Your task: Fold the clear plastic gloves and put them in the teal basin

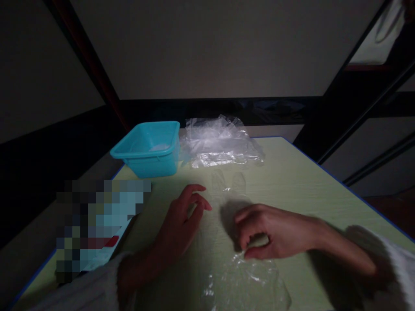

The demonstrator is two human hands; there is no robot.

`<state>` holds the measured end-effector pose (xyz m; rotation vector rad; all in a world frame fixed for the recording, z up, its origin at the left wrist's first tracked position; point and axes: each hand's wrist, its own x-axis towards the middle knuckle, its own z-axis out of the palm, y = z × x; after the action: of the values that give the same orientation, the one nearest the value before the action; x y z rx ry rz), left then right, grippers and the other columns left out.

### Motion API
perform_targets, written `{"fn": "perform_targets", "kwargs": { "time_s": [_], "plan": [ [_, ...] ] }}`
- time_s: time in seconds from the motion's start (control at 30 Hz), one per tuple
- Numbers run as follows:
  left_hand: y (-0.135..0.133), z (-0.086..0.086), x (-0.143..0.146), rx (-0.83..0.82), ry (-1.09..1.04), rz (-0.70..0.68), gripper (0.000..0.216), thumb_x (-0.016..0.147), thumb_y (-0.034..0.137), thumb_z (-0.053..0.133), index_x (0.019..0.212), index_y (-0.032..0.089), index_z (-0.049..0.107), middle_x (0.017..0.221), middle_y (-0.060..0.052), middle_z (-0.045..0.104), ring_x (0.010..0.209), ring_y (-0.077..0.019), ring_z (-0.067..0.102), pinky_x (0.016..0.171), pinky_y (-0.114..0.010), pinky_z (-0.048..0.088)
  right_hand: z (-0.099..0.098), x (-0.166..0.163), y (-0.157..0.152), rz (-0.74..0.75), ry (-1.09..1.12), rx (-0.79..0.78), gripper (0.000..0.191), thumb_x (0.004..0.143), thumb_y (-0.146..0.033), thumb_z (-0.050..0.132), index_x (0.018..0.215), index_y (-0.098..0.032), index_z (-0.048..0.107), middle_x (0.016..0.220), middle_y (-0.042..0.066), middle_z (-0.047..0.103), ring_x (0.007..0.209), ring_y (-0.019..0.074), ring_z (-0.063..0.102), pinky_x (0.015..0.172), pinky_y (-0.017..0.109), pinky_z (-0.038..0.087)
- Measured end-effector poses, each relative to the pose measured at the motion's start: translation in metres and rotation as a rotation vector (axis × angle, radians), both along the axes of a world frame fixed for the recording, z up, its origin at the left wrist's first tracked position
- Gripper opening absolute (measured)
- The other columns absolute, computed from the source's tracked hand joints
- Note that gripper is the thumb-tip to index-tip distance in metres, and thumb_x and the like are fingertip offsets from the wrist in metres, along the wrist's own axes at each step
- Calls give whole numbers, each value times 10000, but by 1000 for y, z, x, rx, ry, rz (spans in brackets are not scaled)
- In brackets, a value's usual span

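My left hand (183, 222) hovers low over the pale green table (292, 181), fingers curled loosely and slightly apart, holding nothing that I can see. My right hand (272, 231) comes in from the right, its fingers bent in a pinch over a thin clear plastic glove (227, 190) that lies flat between the two hands. Whether the fingers grip the plastic is hard to tell. More crinkled clear plastic (249, 280) lies just below the right hand near the front edge.
A turquoise plastic tub (145, 151) stands at the back left. A heap of clear plastic bags (220, 144) lies beside it at the back. A blurred-out packet (97, 224) lies at the left edge. Dark frame bars rise behind the table.
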<state>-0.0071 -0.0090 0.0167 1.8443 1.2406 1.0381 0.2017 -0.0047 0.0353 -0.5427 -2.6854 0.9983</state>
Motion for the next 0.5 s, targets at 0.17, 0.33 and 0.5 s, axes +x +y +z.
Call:
{"fn": "perform_targets", "kwargs": {
  "time_s": [0.17, 0.33, 0.5],
  "plan": [
    [-4, -1, 3, -63, -3, -21, 185, 792, 230, 422, 968, 196, 468, 708, 14, 636, 670, -151, 591, 526, -221, 383, -6, -8, -14, 239, -53, -69, 124, 635, -144, 706, 629, -145, 581, 603, -45, 501, 600, 83, 462, 532, 197, 350],
    [-6, -1, 3, -80, 22, -52, 186, 779, 205, 415, 954, 188, 474, 679, 14, 625, 657, -145, 588, 477, -203, 359, -6, -9, -24, 210, -187, 6, 157, 572, -148, 691, 585, -170, 536, 584, -66, 509, 539, 75, 425, 485, 205, 310],
    [-5, -2, 4, -99, 39, -101, 177, 754, 176, 423, 921, 180, 483, 646, 24, 614, 623, -138, 576, 492, -207, 372, -4, -9, -27, 196, -234, 19, 157, 569, -120, 637, 557, -186, 494, 567, -59, 511, 515, 89, 403, 483, 230, 310]
  ]
}}
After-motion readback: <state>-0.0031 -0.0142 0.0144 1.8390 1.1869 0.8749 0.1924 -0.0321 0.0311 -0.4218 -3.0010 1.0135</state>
